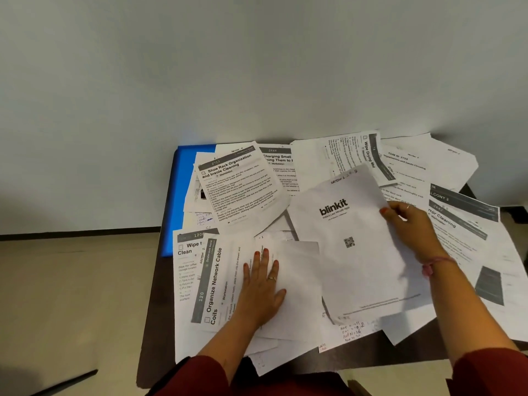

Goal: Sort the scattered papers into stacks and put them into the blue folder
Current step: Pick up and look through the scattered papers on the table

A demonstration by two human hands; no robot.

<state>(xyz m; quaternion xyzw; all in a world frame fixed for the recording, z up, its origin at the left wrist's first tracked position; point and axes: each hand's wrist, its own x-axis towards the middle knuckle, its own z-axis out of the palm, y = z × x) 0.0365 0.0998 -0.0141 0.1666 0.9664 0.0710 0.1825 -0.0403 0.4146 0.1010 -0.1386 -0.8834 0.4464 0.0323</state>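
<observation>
Several printed papers lie scattered over a small dark table [160, 295]. The blue folder [183, 178] lies at the table's far left, mostly covered by sheets such as the "Shoe Rack Organization" page [240, 187]. My left hand [261, 287] lies flat, fingers straight, on a small pile with the "Organize Network Cable Coils" sheet [214, 284] and a blank sheet [300, 281]. My right hand [408, 224] pinches the right edge of the "blinkit" sheet [345, 244], which is tilted and lifted slightly above the others.
More sheets overhang the table's right side, among them a "Mirror Cleaning" page [468, 238] and a "Wipe Drying Mat" page [371, 155]. A pale wall [257, 67] stands right behind the table. Beige floor [71, 295] shows at the left.
</observation>
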